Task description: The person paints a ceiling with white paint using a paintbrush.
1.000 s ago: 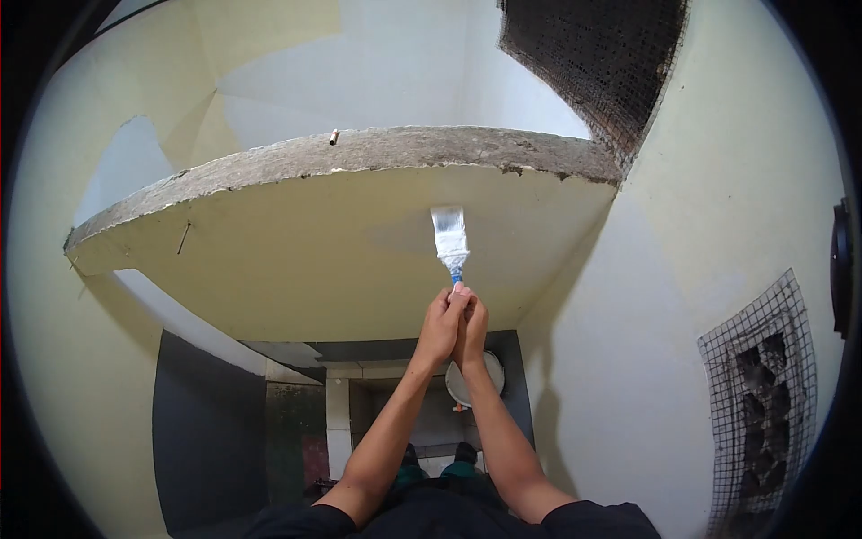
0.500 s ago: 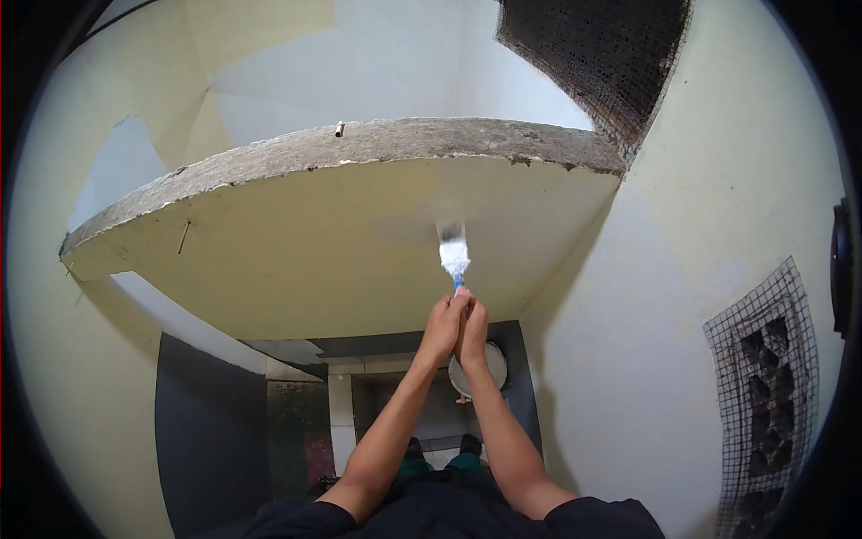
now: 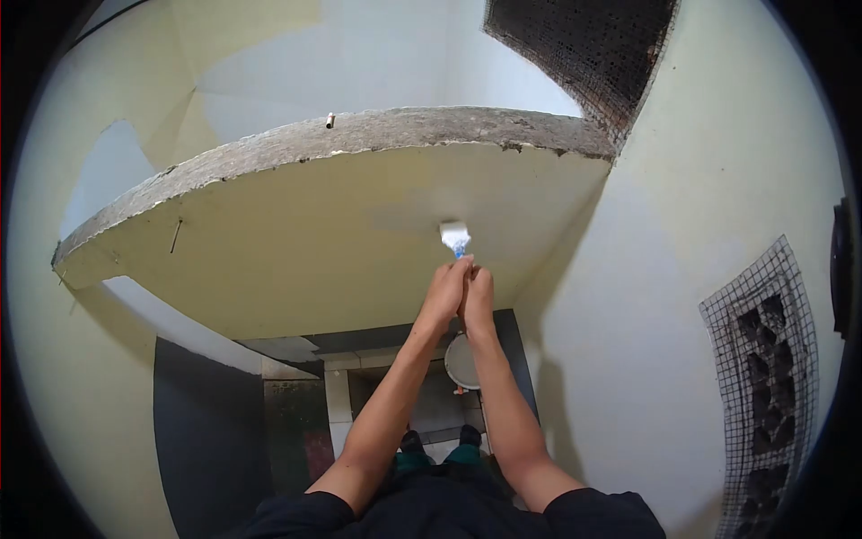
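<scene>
Lower down the wall point(image 3: 296, 242) we had drawn our paintbrush point(image 3: 455, 235), left hand point(image 3: 446, 287) and right hand point(image 3: 479, 292) clasped around its handle point(image 3: 460, 252).

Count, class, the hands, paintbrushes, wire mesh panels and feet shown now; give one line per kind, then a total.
Hands: 2, left hand and right hand
Paintbrush: 1
Mesh panels: 2, upper panel and lower panel
Feet: 2, left foot and right foot
Total: 7
</scene>
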### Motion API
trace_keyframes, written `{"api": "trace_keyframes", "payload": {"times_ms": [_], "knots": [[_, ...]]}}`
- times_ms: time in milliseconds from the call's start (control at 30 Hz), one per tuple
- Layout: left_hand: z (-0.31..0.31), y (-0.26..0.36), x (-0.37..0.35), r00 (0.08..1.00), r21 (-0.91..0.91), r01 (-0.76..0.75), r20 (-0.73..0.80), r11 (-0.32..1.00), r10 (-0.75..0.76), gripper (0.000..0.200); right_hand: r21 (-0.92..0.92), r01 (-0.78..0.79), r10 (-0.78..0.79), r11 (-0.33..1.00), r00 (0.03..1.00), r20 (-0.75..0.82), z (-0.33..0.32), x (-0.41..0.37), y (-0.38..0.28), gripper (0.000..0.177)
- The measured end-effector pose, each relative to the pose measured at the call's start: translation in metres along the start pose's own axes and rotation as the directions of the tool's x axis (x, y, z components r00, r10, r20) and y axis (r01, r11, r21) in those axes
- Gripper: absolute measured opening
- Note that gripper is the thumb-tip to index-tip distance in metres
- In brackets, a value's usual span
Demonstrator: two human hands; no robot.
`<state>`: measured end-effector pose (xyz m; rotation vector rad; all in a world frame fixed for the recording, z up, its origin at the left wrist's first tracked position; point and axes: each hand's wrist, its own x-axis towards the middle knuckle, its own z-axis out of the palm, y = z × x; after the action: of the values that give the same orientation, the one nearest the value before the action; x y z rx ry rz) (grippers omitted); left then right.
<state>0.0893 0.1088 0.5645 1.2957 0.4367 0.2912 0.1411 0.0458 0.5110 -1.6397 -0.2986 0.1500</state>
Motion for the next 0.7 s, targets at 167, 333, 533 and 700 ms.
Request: {"api": "trace_keyframes", "payload": {"times_ms": [167,333,533,700], "knots": [[0.023,0.047,-0.015,0.985,0.012,-0.174,-0.009,0.985,0.174,0.034,0.068,0.194,-0.193,0.979,0.981,-0.01,-0.015,-0.003,-0.072,0.052],[0.025,0.01,-0.004,0.953,0.166,-0.302,0.035,0.939,0.3,0.037,0.179,0.274,-0.277,0.945,0.961,-0.009,-0.021,0.002,-0.034,0.045],[0.013,-0.099,0.024,0.998,0.001,-0.035,-0.054,0.999,0.035,0.041,-0.052,0.128,-0.132,0.99,0.989,-0.07,-0.011,-0.001,0.073,0.044],[0.017,-0.13,0.019,0.992,0.025,0.115,-0.049,0.993,-0.113,0.039,-0.111,-0.057,0.047,0.992,0.995,-0.09,-0.02,-0.011,0.116,0.047]]}}
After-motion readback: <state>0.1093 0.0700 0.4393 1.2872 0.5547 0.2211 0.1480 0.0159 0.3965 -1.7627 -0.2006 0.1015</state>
